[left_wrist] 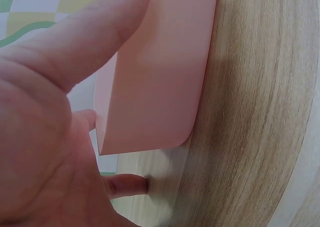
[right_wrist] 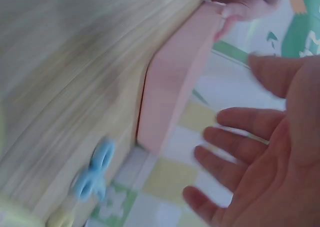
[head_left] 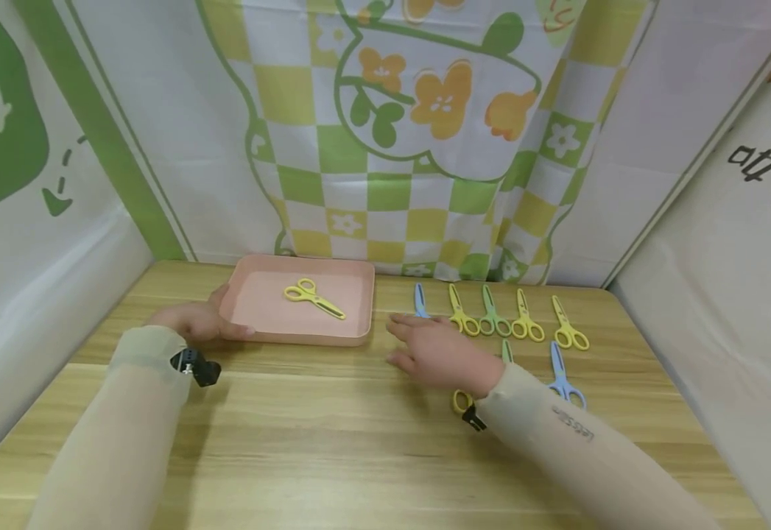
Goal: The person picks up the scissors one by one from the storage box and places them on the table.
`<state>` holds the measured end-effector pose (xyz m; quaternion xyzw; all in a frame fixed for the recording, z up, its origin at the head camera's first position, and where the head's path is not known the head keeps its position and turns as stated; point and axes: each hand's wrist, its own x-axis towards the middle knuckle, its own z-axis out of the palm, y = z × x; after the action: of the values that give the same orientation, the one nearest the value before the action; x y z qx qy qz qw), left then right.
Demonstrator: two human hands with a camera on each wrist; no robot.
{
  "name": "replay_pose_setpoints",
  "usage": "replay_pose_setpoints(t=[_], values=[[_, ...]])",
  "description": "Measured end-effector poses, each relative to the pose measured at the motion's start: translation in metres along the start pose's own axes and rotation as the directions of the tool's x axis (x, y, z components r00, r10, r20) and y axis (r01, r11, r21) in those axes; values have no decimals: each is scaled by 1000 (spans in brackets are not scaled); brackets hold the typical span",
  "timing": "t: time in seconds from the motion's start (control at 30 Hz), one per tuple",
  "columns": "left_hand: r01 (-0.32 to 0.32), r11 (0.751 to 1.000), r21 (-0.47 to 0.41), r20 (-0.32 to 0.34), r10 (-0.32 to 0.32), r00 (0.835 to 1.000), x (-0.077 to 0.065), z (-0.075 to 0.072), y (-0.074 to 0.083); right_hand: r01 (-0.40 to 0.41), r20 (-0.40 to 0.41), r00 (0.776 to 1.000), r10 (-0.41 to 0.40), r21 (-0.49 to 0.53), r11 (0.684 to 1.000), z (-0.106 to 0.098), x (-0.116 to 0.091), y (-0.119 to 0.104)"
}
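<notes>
A shallow pink tray (head_left: 295,337) sits on the table at the back left, with one pair of yellow scissors (head_left: 314,298) lying in it. At its near left corner my left hand (head_left: 198,321) holds it. The thumb (left_wrist: 107,29) lies along the front wall and the fingers are round the left side. My right hand (head_left: 448,353) is right of the tray, fingers loosely spread and holding nothing. It partly covers blue scissors (head_left: 420,296) in the head view. In the right wrist view, the blue scissors' handles (right_wrist: 95,172) show apart from the palm.
Yellow scissors (head_left: 524,320), green scissors (head_left: 488,302) and others stand in a row at the back right. Nearer are blue scissors (head_left: 559,372), partly hidden green scissors (head_left: 507,349) and a yellow handle (head_left: 461,401). A checkered curtain (head_left: 385,191) hangs behind the wooden table (head_left: 305,456).
</notes>
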<state>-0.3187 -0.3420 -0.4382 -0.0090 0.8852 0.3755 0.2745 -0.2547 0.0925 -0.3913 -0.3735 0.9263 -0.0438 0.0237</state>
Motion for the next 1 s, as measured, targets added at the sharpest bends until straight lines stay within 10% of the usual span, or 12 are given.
replay_pose_setpoints(t=[0.4,1.0], values=[[-19,1000,25,-27,20,999,-3,1,1,2,200,980,-12,49,999,32,95,-41],[-22,999,35,1,22,1000,0,-1,-1,-84,220,972,83,-3,996,35,118,-53]])
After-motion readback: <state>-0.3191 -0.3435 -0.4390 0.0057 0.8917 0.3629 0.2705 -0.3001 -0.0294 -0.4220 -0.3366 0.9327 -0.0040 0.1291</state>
